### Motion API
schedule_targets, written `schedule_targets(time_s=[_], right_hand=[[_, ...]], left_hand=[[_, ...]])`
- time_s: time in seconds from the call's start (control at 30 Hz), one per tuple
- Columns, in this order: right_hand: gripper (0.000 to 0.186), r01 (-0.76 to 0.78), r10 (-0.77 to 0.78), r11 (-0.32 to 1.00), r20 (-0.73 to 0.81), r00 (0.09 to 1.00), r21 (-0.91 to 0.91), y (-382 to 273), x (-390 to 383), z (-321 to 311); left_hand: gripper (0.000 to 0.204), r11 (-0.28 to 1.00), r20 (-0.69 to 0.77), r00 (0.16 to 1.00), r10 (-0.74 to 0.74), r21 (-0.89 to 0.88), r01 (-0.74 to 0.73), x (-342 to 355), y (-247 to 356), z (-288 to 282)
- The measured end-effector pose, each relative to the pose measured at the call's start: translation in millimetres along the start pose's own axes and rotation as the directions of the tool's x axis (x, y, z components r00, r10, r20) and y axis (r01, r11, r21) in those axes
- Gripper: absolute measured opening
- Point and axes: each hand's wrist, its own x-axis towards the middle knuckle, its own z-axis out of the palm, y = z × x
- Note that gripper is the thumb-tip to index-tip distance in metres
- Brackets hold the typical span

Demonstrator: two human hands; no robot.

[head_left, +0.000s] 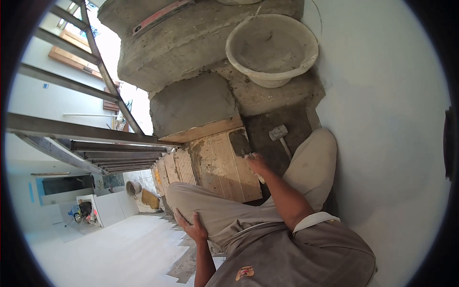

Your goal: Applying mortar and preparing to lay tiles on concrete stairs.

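My right hand (pixel 256 164) is closed around the handle of a trowel. The trowel's dark blade (pixel 239 142) lies over a pale, mortar-smeared tile or board (pixel 219 165) in front of my knees. My left hand (pixel 192 226) rests on my left thigh with its fingers apart, holding nothing. Just beyond the trowel, a wooden strip (pixel 203 130) runs along the edge of a smoothed bed of wet grey mortar (pixel 193 102) on a step. A mallet (pixel 278 132) with a pale head lies near my right knee, its handle partly hidden by my leg.
A wide basin (pixel 270 80) of mortar stands on the step ahead, near the white wall (pixel 382 115). Farther up lies a red spirit level (pixel 160 18). A metal railing (pixel 86 131) borders the left side. A bucket (pixel 133 187) stands at lower left.
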Motion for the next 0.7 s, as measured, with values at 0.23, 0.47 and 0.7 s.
schedule_targets(time_s=[0.23, 0.47, 0.7], right_hand=[[0.062, -0.062, 0.013, 0.965, -0.191, 0.981, -0.253, 3, 7, -4], [0.043, 0.084, -0.025, 0.963, -0.225, 0.974, 0.255, -5, 19, -7], [0.033, -0.042, 0.081, 0.956, -0.121, 0.989, 0.290, -16, 57, -42]], left_hand=[[0.080, 0.999, 0.016, 1.000, 0.025, 0.021, -0.026, 8, 0, 6], [0.079, 0.997, 0.042, 0.996, 0.073, 0.022, -0.074, 17, 0, 10], [0.078, 0.999, 0.045, 0.998, 0.040, -0.022, -0.039, 18, -2, 11]])
